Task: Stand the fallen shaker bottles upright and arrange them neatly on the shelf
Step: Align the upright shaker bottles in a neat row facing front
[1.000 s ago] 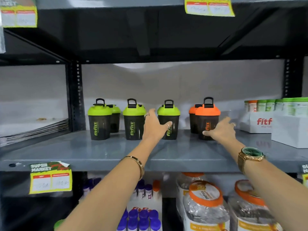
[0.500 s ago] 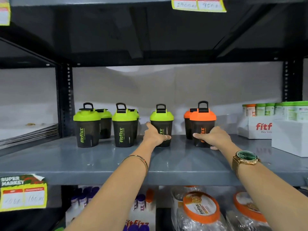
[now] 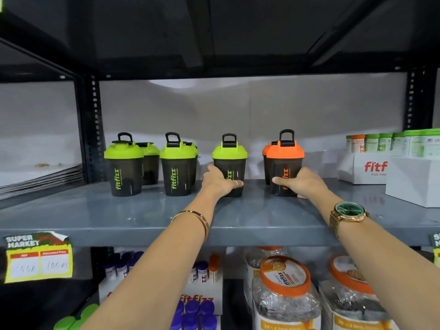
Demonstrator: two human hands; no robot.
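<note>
Several dark shaker bottles stand upright in a row on the grey shelf (image 3: pixel 71 217). Two green-lidded ones (image 3: pixel 123 166) (image 3: pixel 177 167) stand at the left, each with another bottle behind it. My left hand (image 3: pixel 220 183) wraps the base of the third green-lidded shaker (image 3: pixel 232 160). My right hand (image 3: pixel 301 183) grips the lower body of the orange-lidded shaker (image 3: pixel 284 160), which has a second orange-lidded bottle (image 3: pixel 265 153) behind it. Both held bottles rest on the shelf.
White boxes (image 3: pixel 364 167) (image 3: pixel 414 182) with small green- and orange-capped tubs stand at the right of the shelf. A black upright post (image 3: pixel 91 129) bounds the left side. Below are large orange-lidded jars (image 3: pixel 284 291) and purple-capped bottles (image 3: pixel 192 310). A yellow price tag (image 3: pixel 38 258) hangs at lower left.
My right hand went from reaching past the orange-lidded shaker to closing around its lower body. My left hand settled lower on the third green-lidded shaker. The camera moved closer and slightly left.
</note>
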